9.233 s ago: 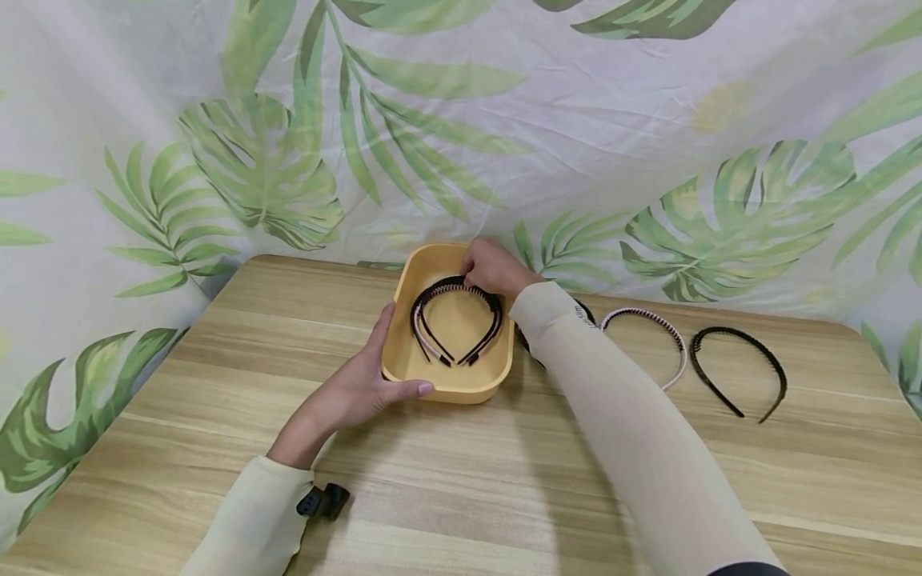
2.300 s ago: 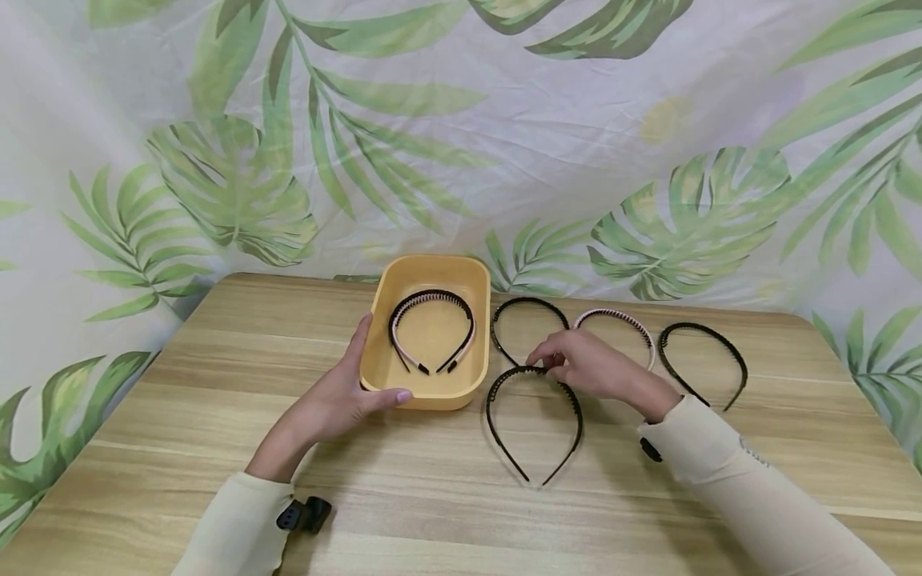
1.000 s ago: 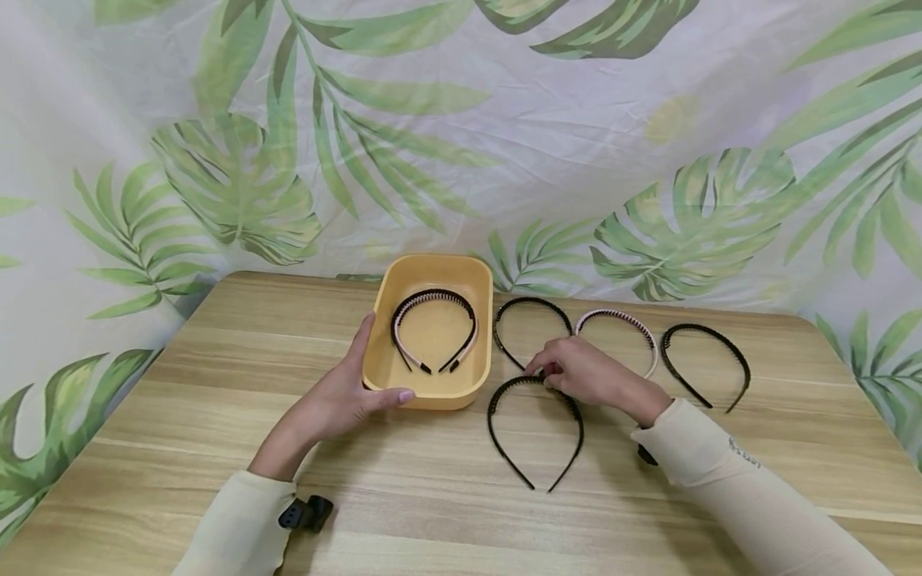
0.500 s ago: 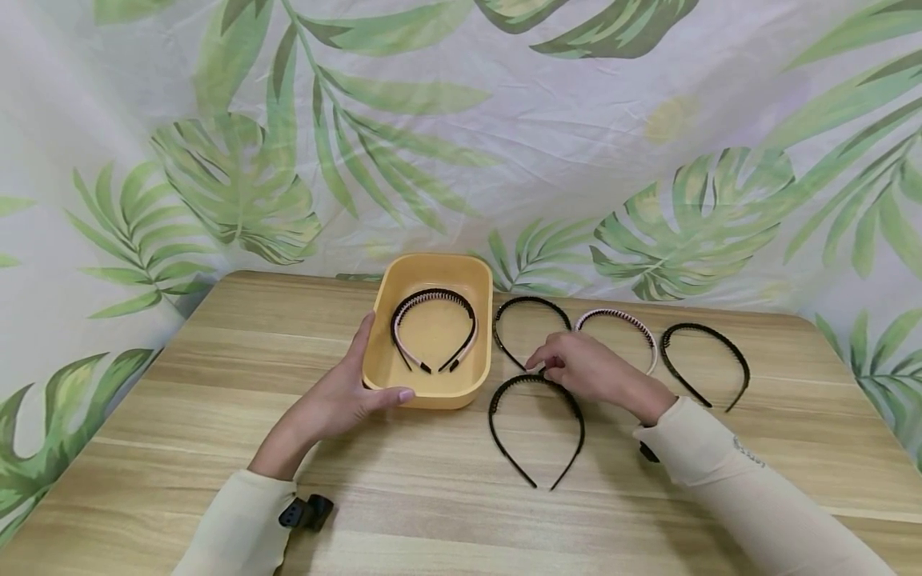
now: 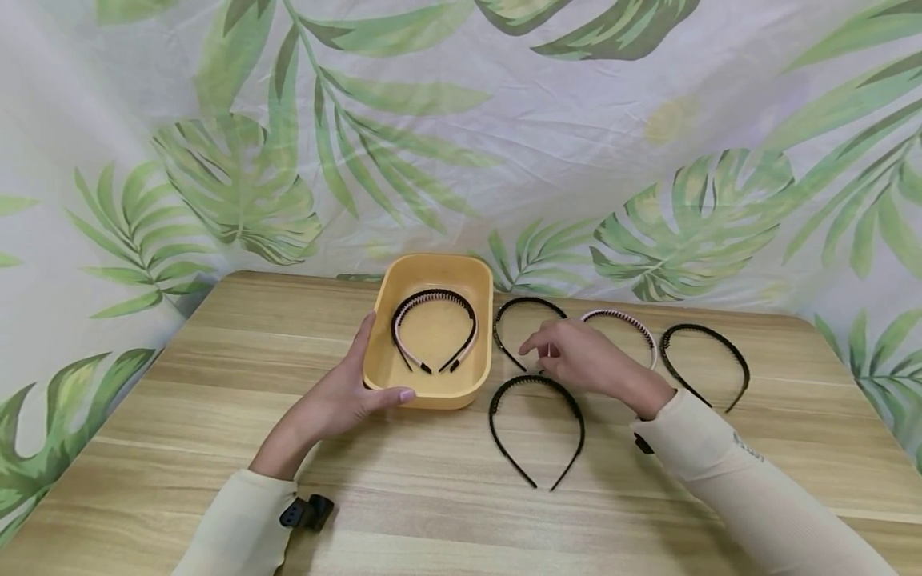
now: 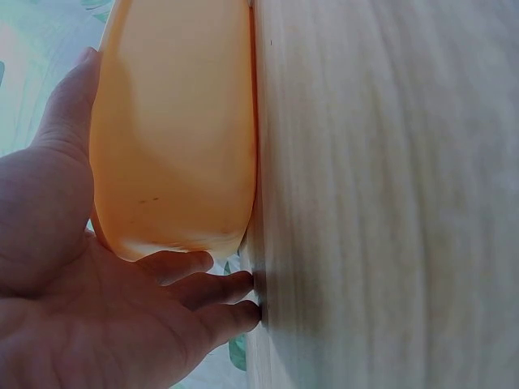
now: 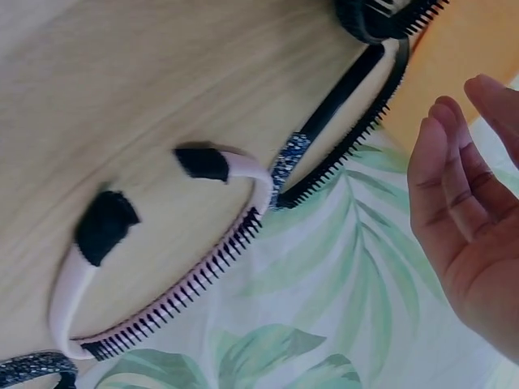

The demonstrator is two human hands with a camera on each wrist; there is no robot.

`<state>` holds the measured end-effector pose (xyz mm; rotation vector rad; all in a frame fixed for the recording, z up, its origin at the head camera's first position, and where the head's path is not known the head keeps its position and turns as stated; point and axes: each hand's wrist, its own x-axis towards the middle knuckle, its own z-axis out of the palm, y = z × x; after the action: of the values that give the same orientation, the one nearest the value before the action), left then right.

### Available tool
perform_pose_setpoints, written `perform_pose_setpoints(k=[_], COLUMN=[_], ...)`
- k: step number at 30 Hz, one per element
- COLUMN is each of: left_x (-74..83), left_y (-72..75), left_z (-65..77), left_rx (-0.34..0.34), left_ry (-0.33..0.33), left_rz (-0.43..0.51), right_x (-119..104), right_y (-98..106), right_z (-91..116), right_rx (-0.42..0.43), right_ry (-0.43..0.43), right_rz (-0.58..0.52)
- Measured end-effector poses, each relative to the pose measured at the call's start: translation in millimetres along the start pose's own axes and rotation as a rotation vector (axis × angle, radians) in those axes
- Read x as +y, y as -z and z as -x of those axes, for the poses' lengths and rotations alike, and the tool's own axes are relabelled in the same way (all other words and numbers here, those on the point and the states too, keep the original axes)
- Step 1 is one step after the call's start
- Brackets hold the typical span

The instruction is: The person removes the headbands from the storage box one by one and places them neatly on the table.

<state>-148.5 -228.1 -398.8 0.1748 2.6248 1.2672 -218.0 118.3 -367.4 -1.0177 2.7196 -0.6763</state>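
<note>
My left hand [image 5: 344,398] rests against the near left corner of a yellow plastic box [image 5: 481,386], its thumb along the front rim. In the left wrist view its fingers lie fairly straight beside the box wall. Inside the box are overlapping headbands, a black toothed headband [image 5: 394,322] and a pink headband [image 5: 406,350] among them. My right hand [image 5: 587,358] hovers just behind a black toothed headband [image 5: 493,416] that lies on the table, ends toward me. Its fingers are loosely bent and hold nothing, apart from that headband.
Along the back of the wooden table [image 5: 432,512] lie a black headband with a glittery part [image 5: 529,300], a pink toothed headband [image 5: 627,318] and another black headband [image 5: 735,352]. A leaf-print cloth [image 5: 461,160] hangs behind the table.
My right hand, in the box at first, later held the black headband on the table front. Now it has let go and lifted slightly back. The left hand stays at the box.
</note>
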Motion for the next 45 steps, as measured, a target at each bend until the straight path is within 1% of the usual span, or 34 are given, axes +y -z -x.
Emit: perform_pose_setpoints(k=[9,13,19,25,28,32,38,45], left_x=[0.3,0.2,0.6,0.8,0.7,0.6,0.9,0.6], left_y=[-0.2,-0.2,0.3,0.5,0.6,0.5,0.0,0.1], left_z=[0.2,0.2,0.8,1.0,1.0,0.9,0.5,0.2], left_rx=[-0.002,-0.002,0.0,-0.002,-0.002,-0.003,-0.005,-0.008], left_ry=[0.001,0.006,0.012,0.007,0.005,0.0,0.005,0.014], left_rz=[0.003,0.003,-0.001,0.002,0.003,0.008,0.013,0.007], right_x=[-12.2,-17.5,-25.4,-32.2,-33.5,-34.8,-36.8,-41.2], right_y=[5.3,6.3,6.9,5.6,3.1,-0.2,-3.5,-3.7], right_z=[-10.0,-15.4,-24.8,-34.2,-38.6,-44.7,-55.5,-67.0], right_rx=[0.018,0.033,0.078,0.096,0.105,0.109,0.112,0.1], right_ry=[-0.032,-0.019,0.028,0.019,0.032,0.041,0.036,-0.002], right_rz=[0.006,0.01,0.037,0.043,0.048,0.039,-0.011,-0.032])
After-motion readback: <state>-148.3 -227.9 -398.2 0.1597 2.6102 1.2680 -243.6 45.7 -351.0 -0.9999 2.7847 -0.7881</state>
